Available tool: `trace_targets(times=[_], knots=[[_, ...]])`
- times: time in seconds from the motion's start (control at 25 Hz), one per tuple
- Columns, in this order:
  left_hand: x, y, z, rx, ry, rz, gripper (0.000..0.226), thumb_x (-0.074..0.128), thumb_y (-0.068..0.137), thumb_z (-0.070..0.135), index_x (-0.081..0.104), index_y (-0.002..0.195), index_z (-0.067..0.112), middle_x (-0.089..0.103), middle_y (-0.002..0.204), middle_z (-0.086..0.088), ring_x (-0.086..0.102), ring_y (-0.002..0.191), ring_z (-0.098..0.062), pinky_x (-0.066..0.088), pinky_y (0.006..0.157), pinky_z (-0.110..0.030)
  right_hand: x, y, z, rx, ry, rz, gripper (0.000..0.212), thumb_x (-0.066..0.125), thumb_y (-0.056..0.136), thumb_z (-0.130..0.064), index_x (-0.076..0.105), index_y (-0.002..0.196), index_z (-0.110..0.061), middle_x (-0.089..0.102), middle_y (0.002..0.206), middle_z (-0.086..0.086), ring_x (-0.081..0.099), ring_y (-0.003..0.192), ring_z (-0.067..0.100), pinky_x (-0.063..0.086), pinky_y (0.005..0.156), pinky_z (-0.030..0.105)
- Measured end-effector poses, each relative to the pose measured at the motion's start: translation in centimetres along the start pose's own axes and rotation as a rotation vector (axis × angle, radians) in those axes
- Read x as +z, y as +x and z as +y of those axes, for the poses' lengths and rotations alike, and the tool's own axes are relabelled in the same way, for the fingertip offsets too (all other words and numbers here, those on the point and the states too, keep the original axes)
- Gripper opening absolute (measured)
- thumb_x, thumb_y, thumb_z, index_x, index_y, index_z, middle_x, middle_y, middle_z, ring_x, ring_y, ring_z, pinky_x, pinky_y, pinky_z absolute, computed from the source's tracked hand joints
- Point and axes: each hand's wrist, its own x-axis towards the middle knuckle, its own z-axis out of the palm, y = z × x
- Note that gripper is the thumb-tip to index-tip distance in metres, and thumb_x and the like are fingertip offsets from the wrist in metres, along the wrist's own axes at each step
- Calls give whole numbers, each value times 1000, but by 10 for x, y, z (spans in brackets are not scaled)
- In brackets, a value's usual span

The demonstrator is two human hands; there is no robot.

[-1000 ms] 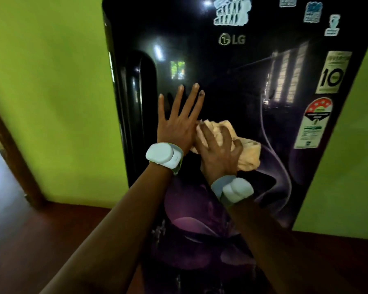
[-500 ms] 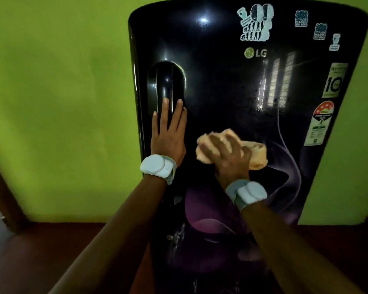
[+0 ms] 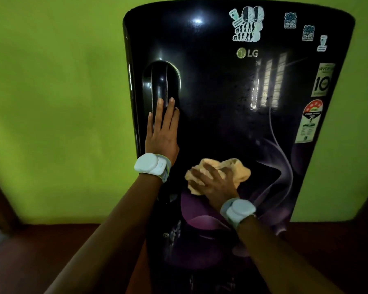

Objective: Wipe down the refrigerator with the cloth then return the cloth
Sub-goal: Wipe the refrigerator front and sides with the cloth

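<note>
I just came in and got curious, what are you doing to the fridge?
A person is wiping the black refrigerator door. The right hand presses a bunched yellow cloth against the middle of the door. The left hand lies flat at the bottom of the door handle.

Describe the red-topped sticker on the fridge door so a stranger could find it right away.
Start at the black refrigerator and follow its right edge down past the "10" label. The star-rating sticker sits just below; it alone has a red arched top.
</note>
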Motion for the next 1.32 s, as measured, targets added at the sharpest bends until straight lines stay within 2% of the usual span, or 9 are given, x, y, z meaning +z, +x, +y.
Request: trace_targets(times=[0.08,0.16,0.32,0.48,0.64,0.84,0.96,1.12,1.32], knots=[[-3,0,12,-60,51,-22,65,57,75,0,40,138,9,25,155,-9,19,143,-35,19,113,-52,-20,-5,24,55,53,-26,42,50,69,-19,69,103,-34,64,122,0,39,114,29,48,65,55],[-2,-1,31,-111,91,-65,65,52,72,2,42,136,11,25,155,-8,21,142,-35,14,111,-57,-39,19,34,355,194,-54,58,65,57,-9,67,110,-33,59,128,2,34,114,30,46,70,57],[1,-2,67,-96,-34,-94,54,45,79,12,48,133,10,32,152,-9,27,141,-32,17,111,-55,-84,79,42,853,556,35,61,57,79,-6,51,129,-41,41,140,-6,33,122,28,38,91,47],[-12,7,64,9,-385,-85,57,25,84,20,45,135,4,30,152,-12,23,142,-32,18,114,-45,-94,85,39,910,604,26,71,56,81,-8,34,140,-40,38,138,-4,32,121,26,37,93,46],[-31,18,59,-120,-994,-245,45,37,85,14,50,127,8,53,127,-8,52,115,-21,38,97,-25,-100,87,33,952,742,104,75,64,76,-13,29,141,-24,42,130,0,36,118,26,34,96,42],[-36,23,35,-229,-869,-278,15,46,85,-1,58,94,-5,53,96,-17,52,86,-28,38,76,-30,-110,89,52,1022,1177,210,61,48,62,-28,41,123,-31,45,115,5,46,109,26,40,99,44],[-34,17,22,-324,-825,-240,24,42,82,1,65,88,-1,57,102,-18,56,95,-28,42,85,-31,-117,94,62,989,1002,115,53,40,68,-12,44,121,-18,50,111,11,48,104,30,39,98,38],[-49,22,32,-345,-1010,-248,25,52,88,4,65,109,7,60,111,-8,54,98,-13,41,93,-22,-119,100,56,693,1148,78,48,47,69,7,46,112,-13,56,96,-2,56,89,11,42,85,16],[-50,23,38,-368,-1214,-460,23,54,83,14,68,100,19,67,89,-5,60,85,-14,48,86,-30,-112,99,58,661,1058,133,40,74,65,8,56,82,-23,48,88,-12,59,83,19,49,75,31]])
